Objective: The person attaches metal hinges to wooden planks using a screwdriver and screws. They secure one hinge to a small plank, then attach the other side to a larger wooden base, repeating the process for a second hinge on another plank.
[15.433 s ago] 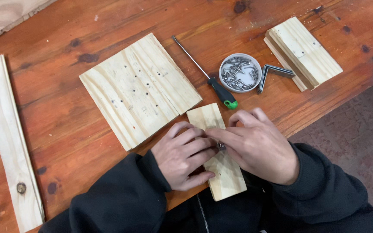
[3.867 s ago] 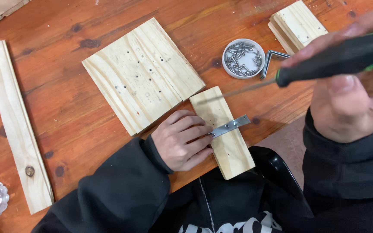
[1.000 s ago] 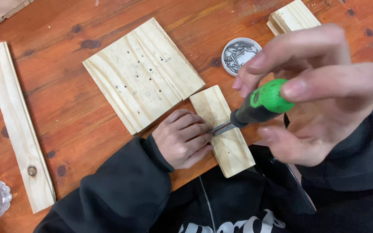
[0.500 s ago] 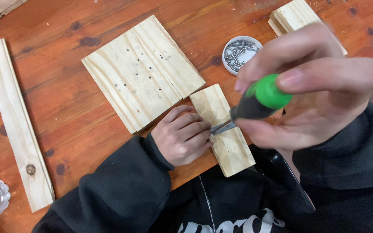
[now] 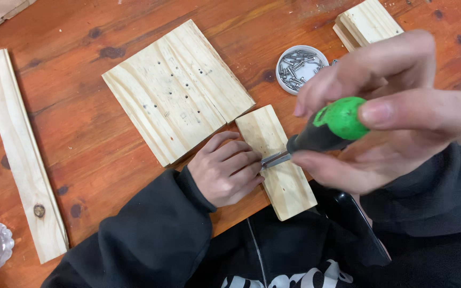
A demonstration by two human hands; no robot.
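Screwdriver [image 5: 324,130], green-capped with a black grip, sits closed in the right hand [image 5: 390,122], tip down on a small metal bracket [image 5: 273,159]; likely rigid and light, best held at the rubbery handle. Left hand [image 5: 228,173] lies curled, pinning bracket to a short pale pine block [image 5: 276,160] overhanging the reddish table [image 5: 81,133]. Beyond: a drilled, grainy pine panel [image 5: 177,88] and a round dish of screws [image 5: 300,68].
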